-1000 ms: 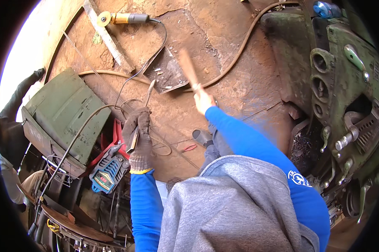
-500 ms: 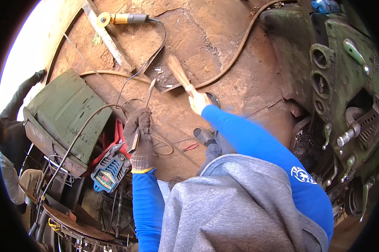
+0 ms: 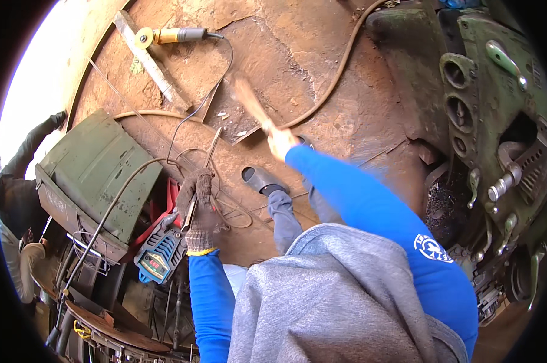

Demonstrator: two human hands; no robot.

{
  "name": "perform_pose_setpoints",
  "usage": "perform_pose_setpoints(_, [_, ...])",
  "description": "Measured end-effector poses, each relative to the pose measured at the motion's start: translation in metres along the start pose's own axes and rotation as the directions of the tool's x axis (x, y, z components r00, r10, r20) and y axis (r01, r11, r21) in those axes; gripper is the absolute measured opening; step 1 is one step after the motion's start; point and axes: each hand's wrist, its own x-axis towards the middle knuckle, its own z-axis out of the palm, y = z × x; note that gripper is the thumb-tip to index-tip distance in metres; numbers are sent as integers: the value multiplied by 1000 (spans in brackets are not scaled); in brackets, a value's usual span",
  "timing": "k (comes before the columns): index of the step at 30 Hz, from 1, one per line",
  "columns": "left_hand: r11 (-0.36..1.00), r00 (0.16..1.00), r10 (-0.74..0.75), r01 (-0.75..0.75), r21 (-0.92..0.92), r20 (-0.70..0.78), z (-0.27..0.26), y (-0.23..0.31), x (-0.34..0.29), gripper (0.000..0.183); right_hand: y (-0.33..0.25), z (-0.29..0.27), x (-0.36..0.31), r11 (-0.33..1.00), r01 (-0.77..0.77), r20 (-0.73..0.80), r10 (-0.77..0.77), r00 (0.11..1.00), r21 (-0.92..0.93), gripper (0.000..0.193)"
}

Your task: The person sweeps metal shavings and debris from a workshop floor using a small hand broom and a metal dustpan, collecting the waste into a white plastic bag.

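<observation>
My left hand (image 3: 199, 202), in a dark knitted glove, is closed round a thin metal strip (image 3: 213, 145). One end of the strip points away from me, and another metal part shows against the glove's palm. My bare right hand (image 3: 280, 143) grips a long tan brush-like tool (image 3: 251, 103), blurred by motion, so its exact kind is unclear. The tool reaches over a dark flat sheet (image 3: 226, 100) on the ground, which carries small pale scraps. Between my hands and my body, my sandalled foot (image 3: 265, 180) stands on the brown floor.
An angle grinder (image 3: 176, 35) lies beyond a pale metal bar (image 3: 149, 60). A hose (image 3: 328, 97) curves across the floor. Left are a green metal box (image 3: 101, 172), a blue-grey machine (image 3: 159, 254) and another person's arm (image 3: 34, 142). A green lathe-like machine (image 3: 497, 121) stands right.
One foot has come forward and left, covering where red-handled pliers showed. My right hand and its tool have shifted slightly left. The gloved hand keeps hold of the strip. The view has shifted slightly.
</observation>
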Motion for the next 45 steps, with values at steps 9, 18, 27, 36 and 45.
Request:
perform_pose_setpoints(9, [999, 993, 10, -4, -48, 118, -12, -32, 4, 21, -2, -125, -25, 891, -418, -169, 391, 905, -176, 53])
perform_pose_setpoints(18, [988, 976, 139, -148, 43, 167, -17, -21, 8, 18, -25, -76, -64, 963, -262, -163, 269, 949, 66, 53])
perform_pose_setpoints(27, [1000, 986, 11, -16, 25, 169, -16, -37, 4, 18, -20, -43, -43, 921, -388, 16, 389, 921, -21, 50])
perform_pose_setpoints(36, [975, 965, 168, -192, 108, 204, -14, -5, 10, 19, 3, 3, -83, 582, -670, -12, 759, 651, 461, 56])
perform_pose_setpoints(45, [965, 962, 172, -207, 162, 210, -19, -23, 7, 19, -93, -23, -90, 673, -692, -17, 720, 694, 262, 59])
